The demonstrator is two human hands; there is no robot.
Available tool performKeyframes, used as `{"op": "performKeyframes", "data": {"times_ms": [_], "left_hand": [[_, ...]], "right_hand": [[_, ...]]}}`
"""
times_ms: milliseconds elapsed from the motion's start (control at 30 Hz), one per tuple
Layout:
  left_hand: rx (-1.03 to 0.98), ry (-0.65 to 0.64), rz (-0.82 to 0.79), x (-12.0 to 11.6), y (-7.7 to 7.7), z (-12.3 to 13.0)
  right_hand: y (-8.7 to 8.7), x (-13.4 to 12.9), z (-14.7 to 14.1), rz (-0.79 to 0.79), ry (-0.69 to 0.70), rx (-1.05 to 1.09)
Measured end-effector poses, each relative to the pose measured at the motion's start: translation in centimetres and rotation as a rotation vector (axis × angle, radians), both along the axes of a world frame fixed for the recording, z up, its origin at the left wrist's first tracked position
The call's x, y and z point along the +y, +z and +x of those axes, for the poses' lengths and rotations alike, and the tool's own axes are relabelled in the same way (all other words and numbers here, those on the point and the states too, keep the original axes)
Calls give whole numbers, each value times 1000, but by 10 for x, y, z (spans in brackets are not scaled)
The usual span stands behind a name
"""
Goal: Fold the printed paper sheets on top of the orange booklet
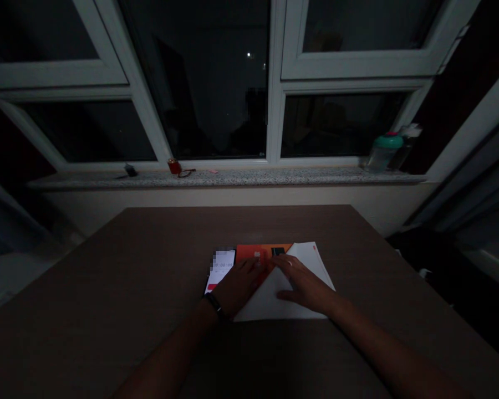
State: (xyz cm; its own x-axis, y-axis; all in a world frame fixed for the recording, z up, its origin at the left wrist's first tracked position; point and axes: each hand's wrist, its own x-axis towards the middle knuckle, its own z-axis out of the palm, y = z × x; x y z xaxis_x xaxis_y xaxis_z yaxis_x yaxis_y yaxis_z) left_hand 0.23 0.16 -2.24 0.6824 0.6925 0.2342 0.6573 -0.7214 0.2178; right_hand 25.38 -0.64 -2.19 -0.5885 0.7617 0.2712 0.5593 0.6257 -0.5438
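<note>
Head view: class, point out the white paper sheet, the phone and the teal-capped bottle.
White paper sheet (pixel 261 305), head view, folded lower part.
Phone (pixel 222 269), head view, lit screen.
Teal-capped bottle (pixel 385 143), head view, teal cap.

A brown wood-grain table is occupied near its middle by a folded white paper sheet, with an orange card placed at twelve o'clock and a lit smartphone at ten o'clock (its screen partly blurred)

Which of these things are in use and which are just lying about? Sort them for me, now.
In use: left hand, right hand, white paper sheet, orange sheet.

Lying about: lit phone, teal-lidded water bottle, small red object on the granite windowsill.
</note>
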Motion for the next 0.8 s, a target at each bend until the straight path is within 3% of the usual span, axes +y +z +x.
{"op": "performKeyframes", "data": {"times_ms": [267,800], "left_hand": [[5,-2,-1,-1,4,0],[-1,-6,-19,2,-3,-5]], "right_hand": [[1,0,0,-16,1,-11],[10,-1,6,-47,43,-18]]}}
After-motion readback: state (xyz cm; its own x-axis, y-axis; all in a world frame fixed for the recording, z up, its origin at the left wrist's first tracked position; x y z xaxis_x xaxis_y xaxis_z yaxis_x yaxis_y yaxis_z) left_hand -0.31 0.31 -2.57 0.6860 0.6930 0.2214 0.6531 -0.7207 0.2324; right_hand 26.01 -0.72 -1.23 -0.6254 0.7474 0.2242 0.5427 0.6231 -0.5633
